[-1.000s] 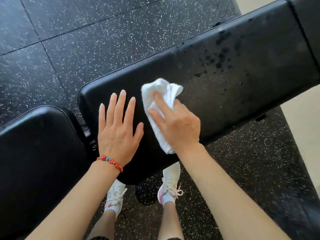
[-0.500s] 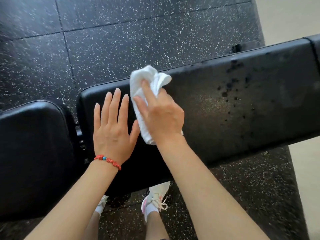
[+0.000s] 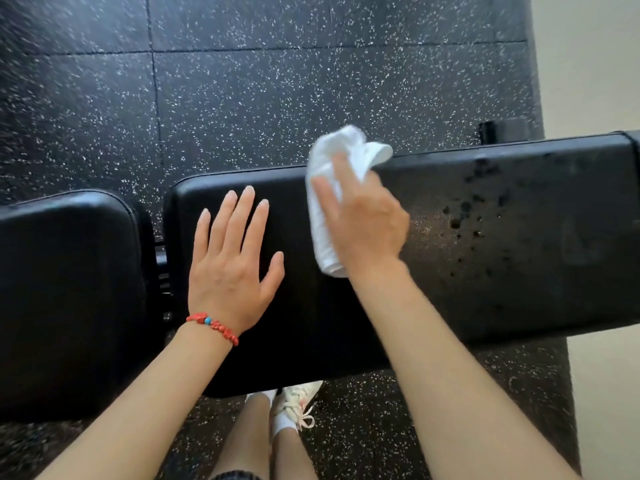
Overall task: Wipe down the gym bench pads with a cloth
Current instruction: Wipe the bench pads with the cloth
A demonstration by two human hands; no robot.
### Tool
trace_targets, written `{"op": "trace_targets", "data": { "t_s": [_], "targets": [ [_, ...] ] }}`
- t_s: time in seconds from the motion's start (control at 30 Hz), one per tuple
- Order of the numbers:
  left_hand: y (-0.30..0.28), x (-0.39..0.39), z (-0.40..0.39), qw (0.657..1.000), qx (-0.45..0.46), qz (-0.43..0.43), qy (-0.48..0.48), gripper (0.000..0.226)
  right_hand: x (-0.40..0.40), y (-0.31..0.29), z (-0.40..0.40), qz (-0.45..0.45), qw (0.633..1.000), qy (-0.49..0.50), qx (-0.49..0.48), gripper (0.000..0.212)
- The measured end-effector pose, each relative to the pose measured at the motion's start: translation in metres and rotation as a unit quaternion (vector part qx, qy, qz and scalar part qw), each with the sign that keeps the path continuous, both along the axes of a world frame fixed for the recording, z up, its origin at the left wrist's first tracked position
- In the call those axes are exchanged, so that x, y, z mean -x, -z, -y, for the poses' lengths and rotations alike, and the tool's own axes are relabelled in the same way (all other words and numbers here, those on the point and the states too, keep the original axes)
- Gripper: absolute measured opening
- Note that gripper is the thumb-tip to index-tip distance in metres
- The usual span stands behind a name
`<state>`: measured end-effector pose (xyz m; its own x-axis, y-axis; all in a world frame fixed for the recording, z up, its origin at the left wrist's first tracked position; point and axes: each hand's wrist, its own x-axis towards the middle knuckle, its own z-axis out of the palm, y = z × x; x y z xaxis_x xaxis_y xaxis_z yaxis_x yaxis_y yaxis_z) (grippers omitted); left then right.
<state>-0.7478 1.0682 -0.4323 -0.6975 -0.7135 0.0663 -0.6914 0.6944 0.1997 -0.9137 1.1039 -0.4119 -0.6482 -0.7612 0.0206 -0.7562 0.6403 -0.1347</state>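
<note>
A long black bench pad (image 3: 485, 289) runs from the centre to the right edge, with dark wet spots on its right part. My right hand (image 3: 367, 223) presses a white cloth (image 3: 332, 188) onto the pad near its far edge; the cloth's top sticks out past that edge. My left hand (image 3: 232, 268) lies flat on the pad's left end, fingers spread, a red bead bracelet on the wrist. A second black pad (image 3: 65, 292) sits to the left, across a narrow gap.
Black speckled rubber floor tiles (image 3: 277, 81) surround the bench. A pale wall or floor strip (image 3: 595, 64) runs along the right edge. My legs and white shoes (image 3: 294, 407) stand under the pad's near edge. A black frame part (image 3: 502, 131) shows behind the pad.
My right hand has slid the cloth to the right and toward the pad's far edge. My left hand has stayed flat on the pad. The camera view has shifted.
</note>
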Motion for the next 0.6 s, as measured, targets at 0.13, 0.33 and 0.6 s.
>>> {"op": "trace_targets", "data": {
  "t_s": [0.13, 0.33, 0.6],
  "targets": [
    [0.0, 0.0, 0.0, 1.0, 0.0, 0.002, 0.004, 0.056, 0.01, -0.003, -0.004, -0.016, 0.999, -0.027, 0.001, 0.047],
    [-0.001, 0.002, 0.0, 1.0, 0.0, 0.017, 0.004, 0.056, 0.073, -0.004, -0.041, 0.016, 0.994, 0.103, 0.03, 0.042],
    [-0.014, 0.033, -0.016, 1.0, -0.011, -0.01, 0.001, 0.052, 0.038, 0.0, -0.019, -0.07, 0.996, -0.05, 0.008, 0.043]
  ]
}}
